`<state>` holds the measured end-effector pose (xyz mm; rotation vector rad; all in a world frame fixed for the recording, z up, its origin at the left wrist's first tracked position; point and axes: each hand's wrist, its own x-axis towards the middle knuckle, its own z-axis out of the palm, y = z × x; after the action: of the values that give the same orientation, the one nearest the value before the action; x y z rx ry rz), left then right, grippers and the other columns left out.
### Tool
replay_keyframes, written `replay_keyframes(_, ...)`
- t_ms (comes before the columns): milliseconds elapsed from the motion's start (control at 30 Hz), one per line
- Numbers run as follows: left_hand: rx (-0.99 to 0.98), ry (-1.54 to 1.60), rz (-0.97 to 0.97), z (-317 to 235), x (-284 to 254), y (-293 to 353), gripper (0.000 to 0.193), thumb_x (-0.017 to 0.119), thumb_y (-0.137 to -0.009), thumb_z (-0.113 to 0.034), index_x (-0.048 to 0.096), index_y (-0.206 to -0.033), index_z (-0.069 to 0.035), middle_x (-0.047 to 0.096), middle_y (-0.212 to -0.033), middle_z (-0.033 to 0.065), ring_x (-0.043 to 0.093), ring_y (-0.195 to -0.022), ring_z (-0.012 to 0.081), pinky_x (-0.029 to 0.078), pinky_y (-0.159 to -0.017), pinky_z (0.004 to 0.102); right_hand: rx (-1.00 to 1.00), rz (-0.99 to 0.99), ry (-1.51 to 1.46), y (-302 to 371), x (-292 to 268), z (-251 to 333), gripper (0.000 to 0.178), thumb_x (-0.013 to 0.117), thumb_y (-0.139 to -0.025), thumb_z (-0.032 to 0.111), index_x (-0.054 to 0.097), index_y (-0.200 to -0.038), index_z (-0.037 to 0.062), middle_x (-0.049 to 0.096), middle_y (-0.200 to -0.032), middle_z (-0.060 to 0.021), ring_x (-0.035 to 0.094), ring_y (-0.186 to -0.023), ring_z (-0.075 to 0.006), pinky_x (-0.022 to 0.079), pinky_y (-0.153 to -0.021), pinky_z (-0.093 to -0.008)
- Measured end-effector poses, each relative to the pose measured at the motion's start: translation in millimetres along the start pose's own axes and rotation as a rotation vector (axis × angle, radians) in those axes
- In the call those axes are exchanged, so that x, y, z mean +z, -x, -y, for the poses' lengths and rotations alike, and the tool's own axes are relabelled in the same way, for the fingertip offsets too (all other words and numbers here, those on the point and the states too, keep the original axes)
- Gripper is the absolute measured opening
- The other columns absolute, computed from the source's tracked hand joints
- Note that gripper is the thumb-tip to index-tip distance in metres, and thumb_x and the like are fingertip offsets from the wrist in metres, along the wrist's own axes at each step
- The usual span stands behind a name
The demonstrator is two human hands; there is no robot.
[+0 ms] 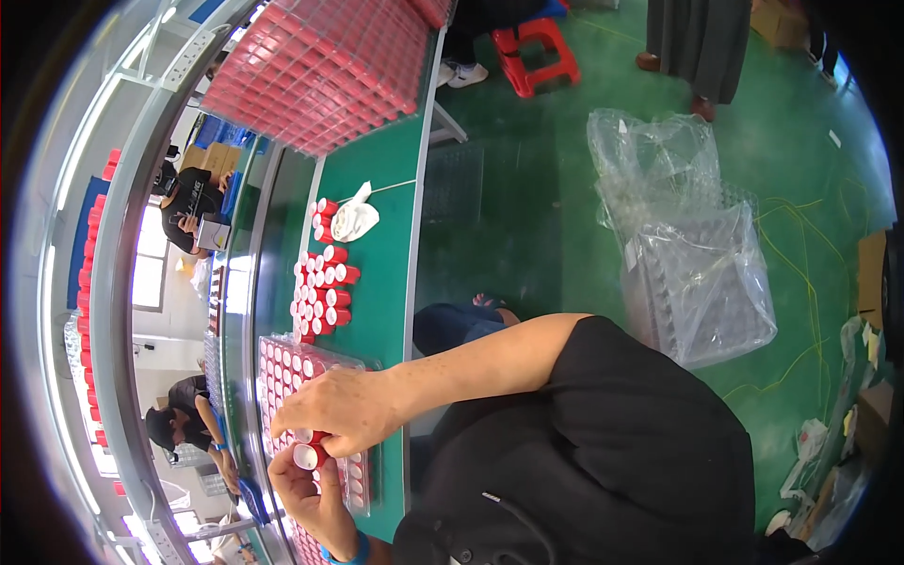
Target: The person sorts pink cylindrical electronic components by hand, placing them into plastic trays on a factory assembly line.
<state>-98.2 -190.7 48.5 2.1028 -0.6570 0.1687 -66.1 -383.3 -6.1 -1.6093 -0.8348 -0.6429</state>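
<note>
Over a clear plastic tray [363, 471] filled with rows of red-and-white cups, both my hands are close together. My left hand [315, 504], with a blue band at the wrist, pinches a small red cup [308, 457] with a white inside. Just beside it, my right hand [341, 410] has its fingers curled round another red cup [307, 435], which they partly cover. Further along the green table stands a loose group of red cups [320, 292], some upright and some tipped. Part of the tray is hidden under my hands.
A tall stack of clear trays with red cups [320, 71] stands on the green table [381, 235]. A crumpled white cloth [355, 218] lies nearby. Plastic-wrapped trays [702, 282] and a red stool [535, 58] stand on the floor. Other people work across the line.
</note>
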Motion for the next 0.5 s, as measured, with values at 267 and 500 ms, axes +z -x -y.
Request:
replay_keyframes(267, 0.028, -0.062, 0.008, -23.5, 23.4, -6.5, 0.041, 0.068, -0.089, 0.005, 0.049, -0.126, 0.002, 0.061, -0.115, 0.0109, 0.061, -0.104, 0.0166, 0.048, -0.094, 0.0283, -0.042, -0.155, -0.019, 17.9, -20.3, 1.6, 0.049, 0.068, -0.072, 0.003, 0.058, -0.120, 0.0029, 0.067, -0.109, -0.0180, 0.066, -0.101, -0.0365, 0.052, -0.087, -0.0460)
replay_keyframes(500, 0.003, -0.027, -0.012, -23.0, 26.7, -6.6, 0.041, 0.067, -0.090, 0.005, 0.049, -0.127, 0.002, 0.060, -0.117, 0.0104, 0.061, -0.106, 0.0167, 0.048, -0.094, 0.0289, -0.041, -0.241, -0.032, 19.2, -9.7, -3.3, 0.045, 0.068, -0.073, 0.003, 0.059, -0.117, 0.0042, 0.067, -0.103, -0.0167, 0.066, -0.097, -0.0366, 0.052, -0.085, -0.0460)
